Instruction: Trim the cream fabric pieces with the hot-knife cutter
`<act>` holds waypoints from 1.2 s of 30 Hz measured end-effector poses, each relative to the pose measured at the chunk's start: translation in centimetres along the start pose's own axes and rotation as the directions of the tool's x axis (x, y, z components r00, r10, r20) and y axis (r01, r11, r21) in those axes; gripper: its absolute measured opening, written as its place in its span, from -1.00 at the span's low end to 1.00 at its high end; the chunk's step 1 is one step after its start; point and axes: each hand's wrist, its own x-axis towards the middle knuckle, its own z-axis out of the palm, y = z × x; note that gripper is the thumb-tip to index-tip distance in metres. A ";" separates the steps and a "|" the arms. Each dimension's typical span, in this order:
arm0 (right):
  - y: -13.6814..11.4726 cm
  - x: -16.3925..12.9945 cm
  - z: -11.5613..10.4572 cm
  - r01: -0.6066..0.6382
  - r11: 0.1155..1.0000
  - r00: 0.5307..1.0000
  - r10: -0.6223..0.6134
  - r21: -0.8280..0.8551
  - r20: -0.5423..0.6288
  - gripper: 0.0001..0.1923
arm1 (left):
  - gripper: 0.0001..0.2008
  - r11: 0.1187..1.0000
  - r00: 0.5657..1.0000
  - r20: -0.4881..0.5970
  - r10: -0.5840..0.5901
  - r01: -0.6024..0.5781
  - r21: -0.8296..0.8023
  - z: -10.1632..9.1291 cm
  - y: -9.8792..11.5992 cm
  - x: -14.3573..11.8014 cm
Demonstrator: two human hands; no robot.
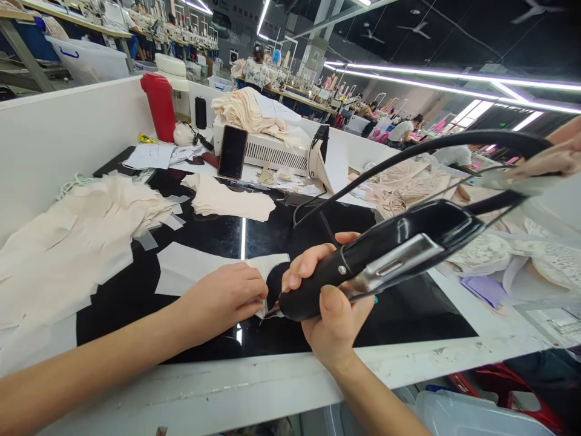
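My right hand [333, 309] is wrapped around a black corded hand tool [385, 251] with a silver metal lever along its side. The tool's narrow tip points left and down, close to the fingers of my left hand [227, 297]. Those fingers are closed at the right end of a white fabric piece [186, 266], pressing it near the tip. The fabric lies on a glossy black board [218, 236]; its held edge is partly hidden by my hand. Whether the tip touches the cloth I cannot tell.
Cream fabric pieces [91, 224] pile up at the left; a smaller cream stack [231, 197] lies behind. A phone [232, 151] leans on a vented white box [276, 151]. A red container [158, 106] stands at the back. Lace pieces [490, 254] lie to the right.
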 end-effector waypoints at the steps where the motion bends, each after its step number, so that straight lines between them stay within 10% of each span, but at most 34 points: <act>1: 0.0 0.0 0.0 0.001 1.000 1.000 -0.001 -0.005 -0.001 -0.53 | -0.86 1.000 1.000 -0.002 0.001 -0.001 0.008 0.0 0.0 0.0; 36: -0.1 0.2 0.0 0.007 0.999 1.000 -0.008 -0.043 -0.029 -0.55 | -0.72 0.929 0.947 0.028 0.321 -0.320 0.188 -0.5 -0.9 -2.1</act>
